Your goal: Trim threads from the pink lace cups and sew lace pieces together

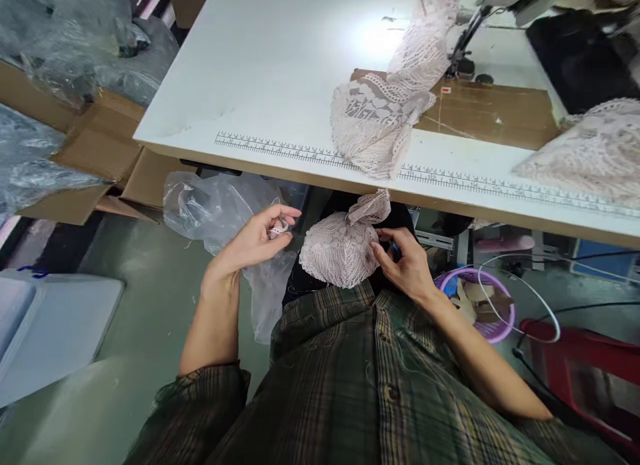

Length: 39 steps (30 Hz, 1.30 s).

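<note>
Over my lap lies a pale pink lace piece (pixel 343 251), rounded like a cup, with a folded lace end standing up at its top. My right hand (pixel 406 265) pinches its right edge between thumb and finger. A small blue thing (pixel 396 250) shows partly inside that hand; its kind is hidden. To the left, my left hand (pixel 253 241) is apart from the cup-shaped piece, its fingers curled round a small bunched bit of lace (pixel 277 231). Above, more lace (pixel 380 121) trails from the sewing machine (pixel 465 61) across the table.
The white table (pixel 260 65) has a printed ruler (pixel 280 147) along its front edge. Brown cardboard (pixel 490 115) and another lace pile (pixel 590 151) lie on it. Plastic bag (pixel 220 201) and open carton (pixel 100 138) are left; purple basket (pixel 500 328) and red stool (pixel 560 358) right.
</note>
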Tool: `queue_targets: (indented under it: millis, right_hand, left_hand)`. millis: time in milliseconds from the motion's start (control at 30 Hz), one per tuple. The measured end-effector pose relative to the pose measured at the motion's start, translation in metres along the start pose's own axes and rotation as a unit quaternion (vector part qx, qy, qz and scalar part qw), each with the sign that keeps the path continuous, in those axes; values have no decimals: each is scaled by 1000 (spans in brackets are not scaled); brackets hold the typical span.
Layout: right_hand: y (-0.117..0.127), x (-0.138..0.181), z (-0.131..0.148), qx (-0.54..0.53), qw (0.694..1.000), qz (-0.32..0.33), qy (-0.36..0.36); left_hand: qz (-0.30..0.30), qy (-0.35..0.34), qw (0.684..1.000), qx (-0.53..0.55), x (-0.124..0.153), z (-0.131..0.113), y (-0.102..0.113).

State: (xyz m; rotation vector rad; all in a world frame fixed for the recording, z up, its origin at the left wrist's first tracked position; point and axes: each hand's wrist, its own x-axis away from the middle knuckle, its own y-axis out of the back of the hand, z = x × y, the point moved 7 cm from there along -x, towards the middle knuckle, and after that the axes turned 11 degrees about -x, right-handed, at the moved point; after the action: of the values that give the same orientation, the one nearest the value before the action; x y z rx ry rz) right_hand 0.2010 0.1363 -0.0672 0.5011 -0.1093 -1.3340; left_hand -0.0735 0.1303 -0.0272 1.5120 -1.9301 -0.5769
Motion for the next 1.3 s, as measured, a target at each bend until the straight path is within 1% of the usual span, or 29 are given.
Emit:
queue_targets:
  millis: [67, 133, 200, 267, 333, 367, 400, 433, 500, 567, 600, 633, 667, 700, 767, 833, 900, 967, 1033, 1133, 1200, 1300]
  right_hand:
    - [-7, 2, 11, -59, 998, 20, 14]
    - [-20, 7, 26, -146, 987, 64, 6]
    - [-41, 15, 39, -249, 959, 137, -25]
    - [-63, 27, 51, -325, 915, 231, -61]
    - [-80, 40, 58, -333, 882, 321, -84]
    - [-84, 45, 59, -317, 876, 353, -90]
    - [-85, 48, 57, -296, 875, 371, -96]
    - [-84, 49, 55, -276, 879, 375, -104]
    - [-73, 45, 47, -247, 899, 343, -119]
    - [-59, 36, 38, -221, 924, 285, -130]
    - [-51, 31, 33, -206, 936, 254, -131]
    - [-44, 27, 27, -187, 948, 224, -127]
    - [-38, 22, 22, -163, 959, 198, -120]
    - [-32, 18, 17, -134, 970, 171, -109]
    - [-19, 11, 7, -63, 989, 107, -78]
    - [-6, 6, 2, 0, 998, 41, -47]
    - [4, 3, 2, 13, 1000, -5, -24]
    - [10, -1, 7, -20, 999, -27, -14]
    - [11, -6, 16, -63, 997, -41, -9]
    - [7, -17, 33, -92, 994, -57, 0]
    - [3, -24, 41, -87, 993, -76, 2]
    - [3, -31, 47, -70, 991, -116, -14]
  left_hand:
    - [44, -22, 997, 54, 12, -10, -6]
    - [90, -62, 987, 114, 27, -25, -16]
    - [127, -108, 969, 181, 42, -41, -27]
    - [146, -138, 948, 245, 55, -51, -35]
    - [145, -139, 936, 289, 63, -52, -38]
    - [143, -133, 934, 299, 65, -49, -39]
    - [144, -121, 935, 299, 66, -45, -40]
    - [151, -108, 940, 288, 66, -41, -42]
    - [192, -85, 951, 226, 63, -30, -50]
    - [241, -74, 957, 141, 56, -19, -61]
    - [252, -73, 959, 104, 50, -14, -65]
    - [249, -71, 963, 76, 42, -8, -67]
    - [230, -68, 969, 56, 33, -3, -68]
    - [194, -62, 978, 41, 22, 2, -66]
    - [90, -52, 995, -1, 3, 10, -57]
    - [-15, -58, 997, -49, -10, 9, -48]
    - [-83, -82, 991, -65, -16, -2, -44]
    - [-115, -108, 986, -47, -20, -20, -47]
    - [-143, -118, 982, -41, -23, -39, -53]
    - [-195, -117, 969, -95, -27, -63, -65]
    - [-204, -139, 959, -140, -27, -77, -76]
    - [-183, -209, 948, -155, -18, -94, -88]
